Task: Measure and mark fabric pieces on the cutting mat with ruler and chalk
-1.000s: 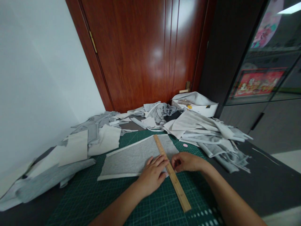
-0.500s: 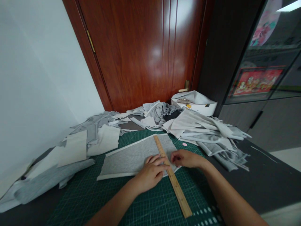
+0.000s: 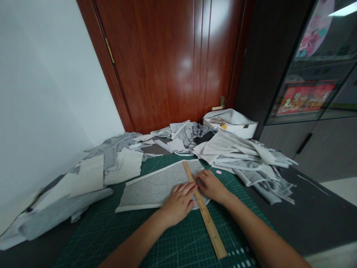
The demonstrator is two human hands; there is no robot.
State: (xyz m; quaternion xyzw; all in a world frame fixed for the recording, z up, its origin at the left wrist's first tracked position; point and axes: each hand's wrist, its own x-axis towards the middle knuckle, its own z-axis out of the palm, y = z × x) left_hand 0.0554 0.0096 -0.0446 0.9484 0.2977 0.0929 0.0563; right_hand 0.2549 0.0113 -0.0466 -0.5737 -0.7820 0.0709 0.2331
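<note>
A grey fabric piece [image 3: 152,186] with pale edges lies flat on a green cutting mat [image 3: 178,242]. Across its right part runs a wooden ruler [image 3: 208,219], slanting down past the fabric onto the mat. My left hand [image 3: 180,203] rests flat on the fabric, fingers stretched out and fingertips on the ruler. On the ruler's other side my right hand [image 3: 210,186] is closed, fingers bent at the fabric's right edge by the ruler. It seems to grip that edge, though the fingertips are partly hidden.
Stacked grey and white fabric pieces [image 3: 242,156] lie to the right, with more scraps [image 3: 122,163] along the left and back. A white box [image 3: 242,129] stands at the back right before a wooden door [image 3: 167,67]. A small pink disc [image 3: 219,172] lies on the mat.
My right hand has moved left and slightly up against the ruler, and the fabric's right edge has come in with it. Left hand and ruler are nearly unmoved.
</note>
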